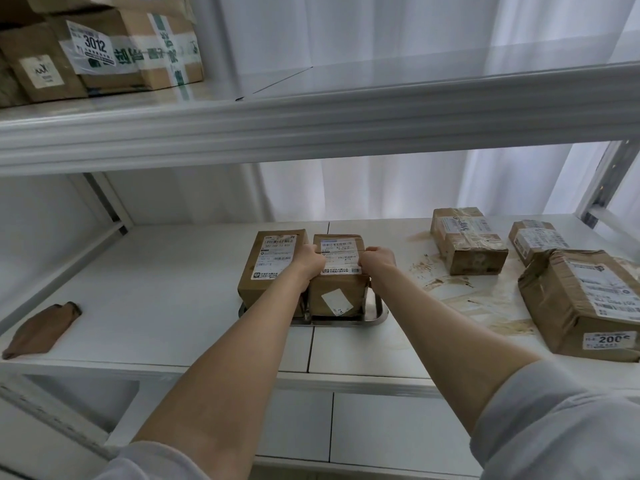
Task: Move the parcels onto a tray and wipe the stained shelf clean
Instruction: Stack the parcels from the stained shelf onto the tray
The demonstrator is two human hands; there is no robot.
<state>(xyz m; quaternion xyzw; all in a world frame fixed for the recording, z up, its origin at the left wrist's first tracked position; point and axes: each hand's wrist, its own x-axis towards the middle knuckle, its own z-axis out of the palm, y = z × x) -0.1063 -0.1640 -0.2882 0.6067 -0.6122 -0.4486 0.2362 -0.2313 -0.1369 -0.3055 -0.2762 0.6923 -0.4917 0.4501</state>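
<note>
A metal tray [379, 315] lies on the white shelf [156, 289] at its middle. Two brown cardboard parcels stand on it: a flat one [270, 261] on the left and a boxier one [337, 296] on the right. My left hand [310, 263] and my right hand [379, 259] grip the boxier parcel by its top, one on each side. Brown stains [485, 303] smear the shelf to the right. Three more taped parcels stand on the stained part: one at the back [467, 240], a small one [536, 240] and a large one [585, 303] at the front right.
A folded brown cloth [41, 330] lies at the shelf's front left. The upper shelf [311, 116] overhangs, with several boxes [104, 46] stacked at its left. A metal upright [602, 188] stands at the right, white curtains behind.
</note>
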